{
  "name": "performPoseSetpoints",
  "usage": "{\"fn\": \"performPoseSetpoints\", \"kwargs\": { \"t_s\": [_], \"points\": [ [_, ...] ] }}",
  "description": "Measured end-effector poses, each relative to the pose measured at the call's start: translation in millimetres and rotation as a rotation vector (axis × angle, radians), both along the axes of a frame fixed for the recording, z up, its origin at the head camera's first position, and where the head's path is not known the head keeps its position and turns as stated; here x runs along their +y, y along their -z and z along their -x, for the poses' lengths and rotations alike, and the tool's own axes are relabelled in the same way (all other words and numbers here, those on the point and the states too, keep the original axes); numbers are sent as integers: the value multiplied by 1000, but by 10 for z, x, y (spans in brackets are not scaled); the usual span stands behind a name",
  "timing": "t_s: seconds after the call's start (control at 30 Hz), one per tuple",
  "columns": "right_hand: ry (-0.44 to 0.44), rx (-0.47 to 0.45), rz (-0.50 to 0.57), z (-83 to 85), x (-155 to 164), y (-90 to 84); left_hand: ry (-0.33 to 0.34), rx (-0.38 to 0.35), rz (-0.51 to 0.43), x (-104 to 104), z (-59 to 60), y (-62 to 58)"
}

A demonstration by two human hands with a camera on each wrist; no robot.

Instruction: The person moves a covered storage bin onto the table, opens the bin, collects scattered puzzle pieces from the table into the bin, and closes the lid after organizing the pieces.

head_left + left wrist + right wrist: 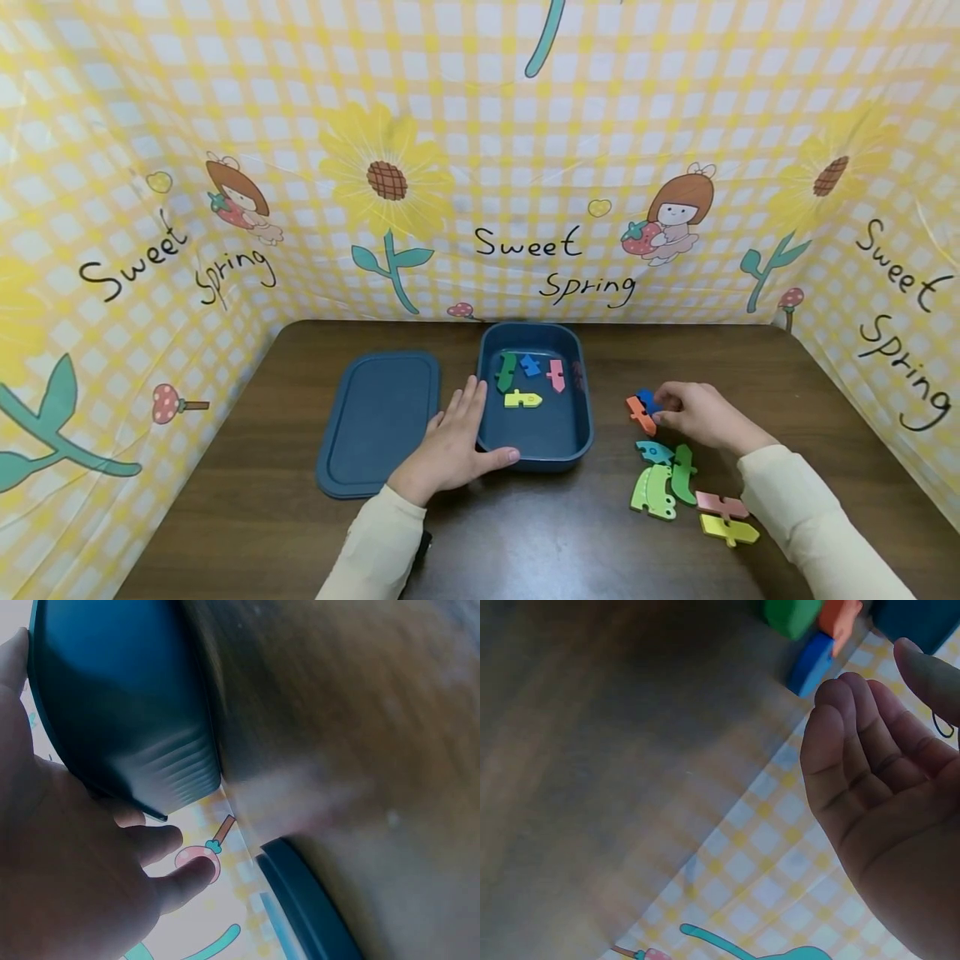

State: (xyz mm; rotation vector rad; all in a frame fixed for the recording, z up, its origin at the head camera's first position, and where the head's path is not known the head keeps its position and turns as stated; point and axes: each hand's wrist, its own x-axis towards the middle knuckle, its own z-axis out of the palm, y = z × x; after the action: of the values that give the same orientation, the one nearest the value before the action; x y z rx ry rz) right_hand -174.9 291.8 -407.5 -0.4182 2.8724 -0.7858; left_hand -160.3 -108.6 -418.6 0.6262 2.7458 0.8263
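Right hand point(701, 414) fingers loose beside orange piece point(641, 414), long axis toward tray point(585, 433); left hand point(450, 446) flat

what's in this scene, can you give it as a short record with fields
left hand: left hand rests open against the blue tray
right hand: right hand touches the orange piece and the blue piece
in tray: green, blue, pink and yellow pieces
lid: blue lid lies flat, left of the tray
loose pieces: pile on the brown table, near the right sleeve
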Motion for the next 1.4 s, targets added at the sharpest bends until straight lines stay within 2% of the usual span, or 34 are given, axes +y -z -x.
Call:
{"fn": "performPoseSetpoints", "kwargs": {
  "t_s": [0.33,0.67,1.4],
  "points": [
    [8,-48,-37,-41,-39,89,-2,3,0,-9,0,13],
    [1,4,-133,5,-89,171,-3,0,0,-13,4,10],
    [2,2,-178,-2,-128,134,1,2,-3,5,-6,-14]
  ]
}}
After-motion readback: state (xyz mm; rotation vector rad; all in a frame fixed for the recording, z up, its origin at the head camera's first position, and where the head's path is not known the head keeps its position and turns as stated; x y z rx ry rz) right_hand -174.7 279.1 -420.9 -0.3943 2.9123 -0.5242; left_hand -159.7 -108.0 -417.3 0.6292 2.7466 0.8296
